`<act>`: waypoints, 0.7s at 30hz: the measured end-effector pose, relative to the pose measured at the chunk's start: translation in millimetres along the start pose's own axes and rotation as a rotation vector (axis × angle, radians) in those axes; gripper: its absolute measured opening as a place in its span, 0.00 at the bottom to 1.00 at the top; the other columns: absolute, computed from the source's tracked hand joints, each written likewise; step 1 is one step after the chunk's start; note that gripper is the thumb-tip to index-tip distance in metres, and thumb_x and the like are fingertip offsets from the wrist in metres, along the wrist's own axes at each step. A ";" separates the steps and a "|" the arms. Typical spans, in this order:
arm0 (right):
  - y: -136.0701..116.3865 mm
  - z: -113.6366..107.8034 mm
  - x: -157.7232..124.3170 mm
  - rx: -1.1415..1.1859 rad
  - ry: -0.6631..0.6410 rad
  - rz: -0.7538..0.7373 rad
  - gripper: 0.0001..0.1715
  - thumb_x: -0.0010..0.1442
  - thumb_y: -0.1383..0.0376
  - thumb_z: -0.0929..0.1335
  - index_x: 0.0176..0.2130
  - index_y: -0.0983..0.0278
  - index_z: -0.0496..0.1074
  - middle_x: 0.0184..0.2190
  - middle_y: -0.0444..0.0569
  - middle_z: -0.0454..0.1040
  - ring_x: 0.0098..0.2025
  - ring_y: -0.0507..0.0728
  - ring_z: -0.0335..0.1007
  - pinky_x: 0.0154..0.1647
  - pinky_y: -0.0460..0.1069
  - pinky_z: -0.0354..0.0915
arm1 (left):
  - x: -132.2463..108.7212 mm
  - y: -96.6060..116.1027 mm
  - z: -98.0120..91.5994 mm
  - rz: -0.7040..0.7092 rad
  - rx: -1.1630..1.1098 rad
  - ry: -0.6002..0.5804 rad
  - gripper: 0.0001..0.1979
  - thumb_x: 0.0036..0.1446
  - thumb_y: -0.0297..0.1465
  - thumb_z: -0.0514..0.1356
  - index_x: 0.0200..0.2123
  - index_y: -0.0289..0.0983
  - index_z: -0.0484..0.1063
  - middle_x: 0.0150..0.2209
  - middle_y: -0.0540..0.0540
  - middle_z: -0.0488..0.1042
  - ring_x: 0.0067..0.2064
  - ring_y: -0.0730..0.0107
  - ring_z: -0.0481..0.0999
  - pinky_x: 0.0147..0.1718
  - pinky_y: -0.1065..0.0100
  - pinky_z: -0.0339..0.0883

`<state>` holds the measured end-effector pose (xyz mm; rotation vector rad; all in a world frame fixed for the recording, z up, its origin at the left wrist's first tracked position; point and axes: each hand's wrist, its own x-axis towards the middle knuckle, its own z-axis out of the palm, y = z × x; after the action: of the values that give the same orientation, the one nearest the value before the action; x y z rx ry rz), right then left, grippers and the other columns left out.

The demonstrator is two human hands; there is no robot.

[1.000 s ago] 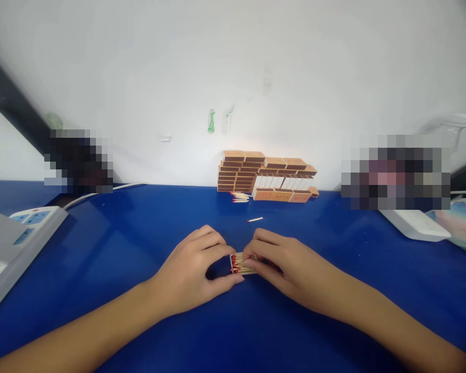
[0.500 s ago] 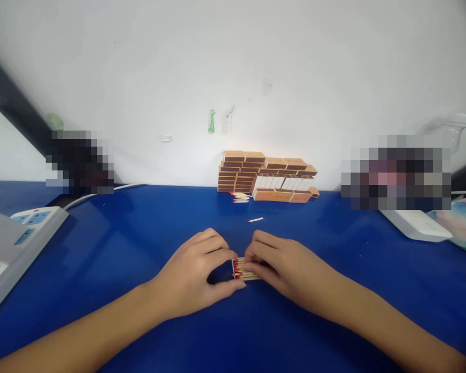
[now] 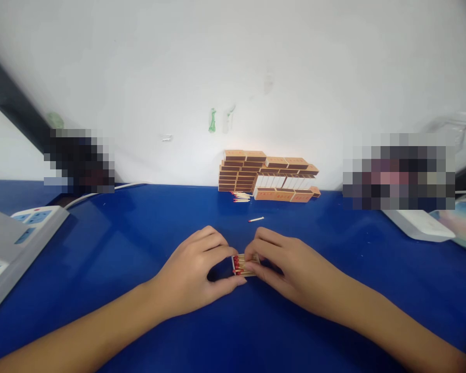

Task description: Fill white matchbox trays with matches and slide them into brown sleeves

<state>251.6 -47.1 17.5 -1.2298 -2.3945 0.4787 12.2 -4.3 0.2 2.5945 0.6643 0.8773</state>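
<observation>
Tray (image 3: 233, 263) slightly farther forward; matchbox lettering (image 3: 283, 197) illegible

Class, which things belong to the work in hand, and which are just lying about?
Belong, apparently: small pale cardboard tray between left hand and right hand; slim red-tipped wooden matches inside; loose matches beyond; stacked orange-brown cardboard matchboxes.

Apparently just lying about: long grey-white plastic socket strip; thin white cable.

tabletop (image 3: 140, 228) passable between power strip (image 3: 34, 243) and blocking matchbox stack (image 3: 241, 178)

Indoor workspace: blue tabletop (image 3: 140, 223), pale wall (image 3: 159, 67)
</observation>
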 end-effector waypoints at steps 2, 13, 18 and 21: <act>-2.8 -0.6 -0.4 0.050 -0.024 -0.006 0.07 0.74 0.65 0.66 0.44 0.60 0.75 0.41 0.46 0.72 0.35 0.52 0.71 0.36 0.48 0.67 | 0.2 -0.4 -0.5 0.011 -0.001 -0.016 0.12 0.62 0.36 0.70 0.44 0.36 0.79 0.38 0.45 0.78 0.42 0.61 0.73 0.43 0.59 0.71; -8.7 2.5 0.4 0.010 -0.053 -0.002 0.08 0.73 0.66 0.66 0.40 0.62 0.75 0.40 0.47 0.72 0.35 0.52 0.72 0.35 0.47 0.67 | -0.1 -2.6 -0.6 0.042 -0.005 -0.027 0.13 0.62 0.37 0.71 0.44 0.35 0.80 0.38 0.45 0.78 0.41 0.62 0.73 0.42 0.60 0.70; -4.8 1.0 -0.9 0.004 -0.018 -0.001 0.08 0.73 0.68 0.65 0.42 0.63 0.74 0.40 0.47 0.72 0.35 0.52 0.72 0.36 0.48 0.68 | -0.3 -2.1 0.6 0.027 -0.002 -0.016 0.14 0.61 0.38 0.72 0.44 0.35 0.80 0.38 0.44 0.78 0.41 0.62 0.73 0.42 0.60 0.70; -4.2 0.2 -0.9 -0.028 -0.025 -0.012 0.08 0.73 0.68 0.65 0.43 0.63 0.75 0.40 0.48 0.71 0.35 0.53 0.71 0.36 0.49 0.68 | -0.4 -2.7 0.5 0.024 -0.007 -0.020 0.14 0.61 0.38 0.71 0.44 0.35 0.80 0.38 0.45 0.78 0.41 0.63 0.73 0.43 0.60 0.70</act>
<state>249.2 -50.2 19.1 -1.2279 -2.4365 0.4609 11.4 -2.3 -1.5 2.6070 0.6249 0.8587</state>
